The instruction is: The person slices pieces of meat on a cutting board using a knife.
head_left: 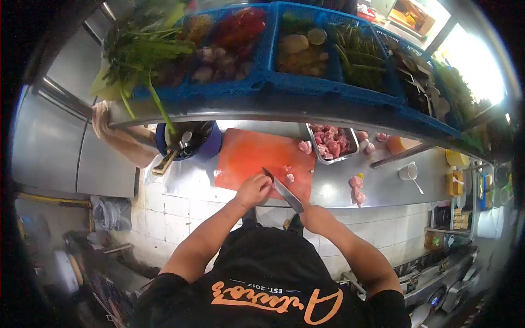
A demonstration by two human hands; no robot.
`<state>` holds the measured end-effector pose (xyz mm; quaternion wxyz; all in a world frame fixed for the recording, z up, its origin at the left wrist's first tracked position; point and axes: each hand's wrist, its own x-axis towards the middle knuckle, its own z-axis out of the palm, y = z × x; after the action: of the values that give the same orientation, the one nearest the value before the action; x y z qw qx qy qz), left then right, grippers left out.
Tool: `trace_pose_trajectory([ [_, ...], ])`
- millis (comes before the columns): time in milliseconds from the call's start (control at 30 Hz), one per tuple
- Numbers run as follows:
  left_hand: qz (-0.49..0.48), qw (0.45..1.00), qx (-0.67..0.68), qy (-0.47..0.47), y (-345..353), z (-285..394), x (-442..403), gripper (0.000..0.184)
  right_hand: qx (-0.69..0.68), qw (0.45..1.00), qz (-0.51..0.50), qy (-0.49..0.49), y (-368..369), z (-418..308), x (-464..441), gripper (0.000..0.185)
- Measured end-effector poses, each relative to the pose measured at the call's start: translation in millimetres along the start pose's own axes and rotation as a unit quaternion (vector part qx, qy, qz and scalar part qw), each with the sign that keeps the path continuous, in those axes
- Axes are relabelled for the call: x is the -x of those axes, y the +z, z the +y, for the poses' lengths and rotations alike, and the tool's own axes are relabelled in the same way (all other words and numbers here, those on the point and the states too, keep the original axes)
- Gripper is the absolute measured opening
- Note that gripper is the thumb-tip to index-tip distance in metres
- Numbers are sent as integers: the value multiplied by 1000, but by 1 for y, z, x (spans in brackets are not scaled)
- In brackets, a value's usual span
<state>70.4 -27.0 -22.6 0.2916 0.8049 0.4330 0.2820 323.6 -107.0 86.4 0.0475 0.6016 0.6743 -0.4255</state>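
Long silvery metal knife [288, 197] at the centre of the frame, angled over a flat red-orange cutting board [246, 156].
The right hand [316, 220] is closed around the knife's handle; the blade points up and left, its tip near the left hand [254, 189], whose fingers are bunched, though whether they pinch anything cannot be told. Small pale-pink meat pieces [290, 178] lie right of the blade; a rectangular metal tray [330, 161] of raw pink meat sits upper right of them.
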Motion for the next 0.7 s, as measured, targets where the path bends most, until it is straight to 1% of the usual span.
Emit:
trace_pose_trajectory([
  [33,10,1000,13,-6,1,1,2,7,0,1000,-12,1,-2,-2,7,37],
  [133,21,1000,0,1,0,2,4,6,-2,999,48,20,41,11,-33,32],
  [233,11,1000,-4,1,-2,-6,8,6,-16,990,104,-89,72,9,-87,26],
  [333,8,1000,-14,9,-5,-8,11,5,-1,989,132,-70,71,-7,-93,21],
  [433,-3,1000,-9,-14,-9,3,9,7,109,966,168,-166,76,26,-107,22],
  [533,36,999,6,28,-9,6,11,12,-2,970,206,-132,62,29,-80,23],
  [633,-29,997,-71,-5,-13,-3,19,20,-1,975,194,-112,53,25,-62,24],
  [700,12,996,-91,10,-16,-6,25,23,2,981,174,-85,55,26,-65,25],
])
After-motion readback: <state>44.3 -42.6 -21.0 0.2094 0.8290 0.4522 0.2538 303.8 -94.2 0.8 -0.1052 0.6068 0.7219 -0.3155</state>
